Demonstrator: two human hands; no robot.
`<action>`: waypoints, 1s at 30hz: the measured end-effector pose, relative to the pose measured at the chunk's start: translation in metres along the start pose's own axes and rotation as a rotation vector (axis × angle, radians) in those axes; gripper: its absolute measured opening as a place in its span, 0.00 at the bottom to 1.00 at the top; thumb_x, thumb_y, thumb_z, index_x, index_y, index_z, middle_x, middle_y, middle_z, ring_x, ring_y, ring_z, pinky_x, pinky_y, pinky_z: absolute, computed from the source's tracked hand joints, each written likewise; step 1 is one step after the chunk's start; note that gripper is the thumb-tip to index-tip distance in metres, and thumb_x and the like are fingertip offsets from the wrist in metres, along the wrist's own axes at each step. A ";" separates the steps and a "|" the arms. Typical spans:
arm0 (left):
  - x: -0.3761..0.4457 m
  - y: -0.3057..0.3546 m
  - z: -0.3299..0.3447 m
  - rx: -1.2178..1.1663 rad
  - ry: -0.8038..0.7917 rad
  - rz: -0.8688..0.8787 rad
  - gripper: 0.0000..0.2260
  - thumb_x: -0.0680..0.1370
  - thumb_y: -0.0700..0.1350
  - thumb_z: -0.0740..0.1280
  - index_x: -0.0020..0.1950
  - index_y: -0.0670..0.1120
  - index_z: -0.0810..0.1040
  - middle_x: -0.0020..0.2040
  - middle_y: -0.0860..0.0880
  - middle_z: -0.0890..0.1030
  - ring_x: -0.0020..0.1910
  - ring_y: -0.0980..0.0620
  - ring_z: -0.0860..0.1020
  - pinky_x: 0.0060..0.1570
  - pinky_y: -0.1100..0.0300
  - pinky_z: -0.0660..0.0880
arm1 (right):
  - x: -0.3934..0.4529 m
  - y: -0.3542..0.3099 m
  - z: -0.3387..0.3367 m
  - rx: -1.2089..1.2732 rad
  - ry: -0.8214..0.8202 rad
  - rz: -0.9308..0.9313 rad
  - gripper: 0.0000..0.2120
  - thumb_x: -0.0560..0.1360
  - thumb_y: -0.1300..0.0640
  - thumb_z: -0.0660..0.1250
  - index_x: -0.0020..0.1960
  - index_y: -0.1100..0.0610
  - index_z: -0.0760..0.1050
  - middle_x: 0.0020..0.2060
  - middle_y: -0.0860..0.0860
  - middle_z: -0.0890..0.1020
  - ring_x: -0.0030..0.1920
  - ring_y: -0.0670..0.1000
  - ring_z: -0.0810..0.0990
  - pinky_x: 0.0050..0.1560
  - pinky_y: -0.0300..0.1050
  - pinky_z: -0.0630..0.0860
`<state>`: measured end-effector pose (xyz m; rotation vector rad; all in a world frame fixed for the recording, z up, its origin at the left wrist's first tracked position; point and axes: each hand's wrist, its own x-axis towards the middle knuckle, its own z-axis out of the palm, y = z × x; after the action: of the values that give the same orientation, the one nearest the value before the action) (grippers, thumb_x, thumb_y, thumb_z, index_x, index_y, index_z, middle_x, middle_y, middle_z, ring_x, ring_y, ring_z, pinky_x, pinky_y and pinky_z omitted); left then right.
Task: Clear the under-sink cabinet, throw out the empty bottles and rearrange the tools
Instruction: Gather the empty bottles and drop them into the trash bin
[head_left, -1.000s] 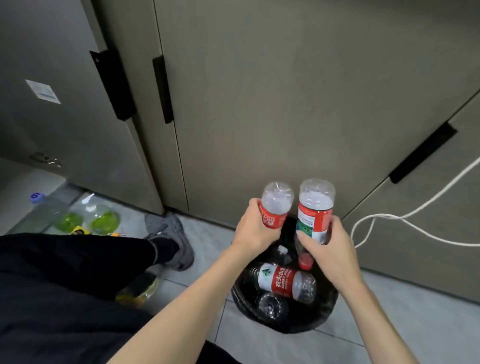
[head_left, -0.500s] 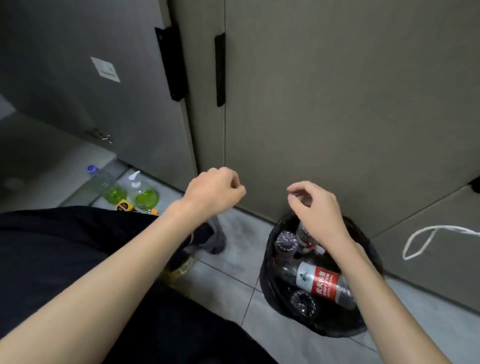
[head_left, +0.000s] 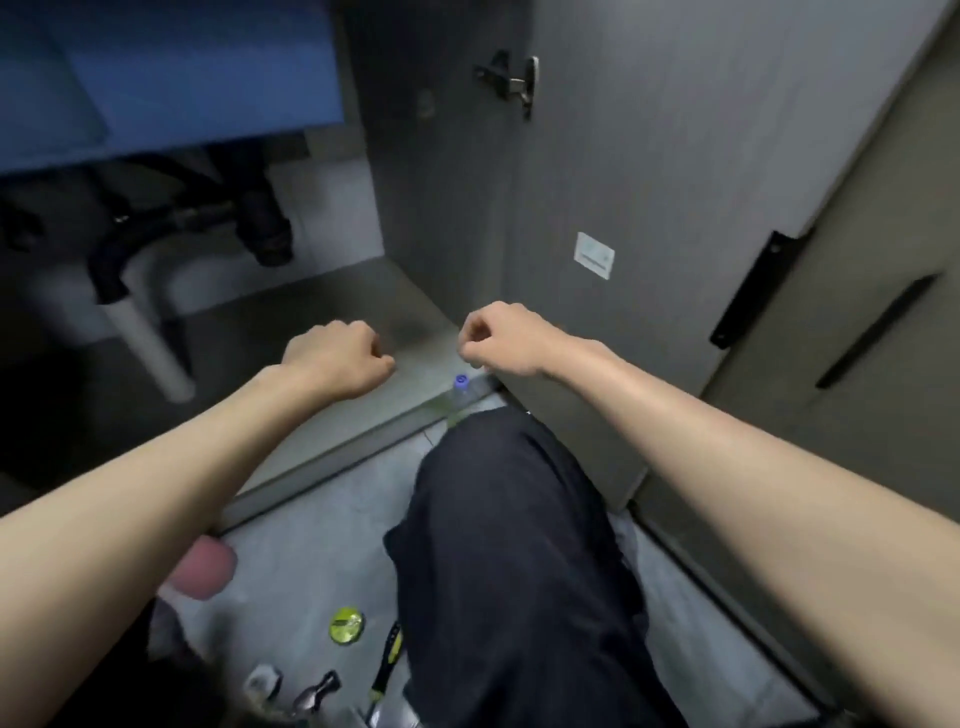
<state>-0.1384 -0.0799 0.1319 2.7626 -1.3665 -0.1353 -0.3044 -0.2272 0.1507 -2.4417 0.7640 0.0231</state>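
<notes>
The cabinet (head_left: 332, 312) stands open ahead, its floor bare where it shows, the drain pipes (head_left: 156, 291) at its back left and the door (head_left: 597, 182) swung out to the right. The person crouches before it, one dark-trousered knee (head_left: 498, 467) raised in the middle. Both hands hang over the front of the cabinet floor, holding nothing: the left hand (head_left: 337, 358) in a loose fist, the right hand (head_left: 498, 338) with thumb and fingers curled together. The tools lie on the floor tiles, low and to the left, well behind both grips: a screwdriver (head_left: 387, 657) with its long axis running roughly toward the cabinet, a small yellow-green disc (head_left: 346, 625), blurred metal pieces (head_left: 317, 693). The left hand is probably the nearer. A bottle (head_left: 461, 389) stands just below the right hand, beside the knee
</notes>
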 end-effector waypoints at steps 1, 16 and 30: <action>0.003 -0.019 0.012 -0.007 -0.055 -0.039 0.15 0.77 0.57 0.63 0.56 0.51 0.81 0.54 0.43 0.81 0.49 0.41 0.78 0.44 0.55 0.71 | 0.023 -0.008 0.006 -0.042 -0.117 -0.008 0.05 0.74 0.55 0.65 0.44 0.51 0.80 0.44 0.50 0.86 0.44 0.53 0.85 0.54 0.49 0.81; -0.060 -0.125 0.265 -0.270 -0.612 -0.393 0.13 0.78 0.53 0.63 0.58 0.49 0.78 0.60 0.44 0.79 0.54 0.43 0.78 0.52 0.56 0.74 | 0.102 0.085 0.220 -0.314 -0.514 0.274 0.17 0.76 0.48 0.66 0.58 0.59 0.78 0.57 0.58 0.81 0.54 0.59 0.79 0.48 0.45 0.72; -0.086 -0.093 0.323 -0.356 -0.640 -0.437 0.08 0.77 0.50 0.65 0.53 0.49 0.77 0.58 0.45 0.80 0.56 0.42 0.78 0.54 0.54 0.75 | 0.054 0.184 0.326 0.113 -0.190 0.415 0.25 0.69 0.40 0.76 0.56 0.55 0.75 0.49 0.51 0.78 0.44 0.50 0.76 0.41 0.43 0.67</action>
<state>-0.1506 0.0409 -0.1934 2.7391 -0.6609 -1.2306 -0.3083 -0.2057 -0.2268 -2.1011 1.1348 0.3555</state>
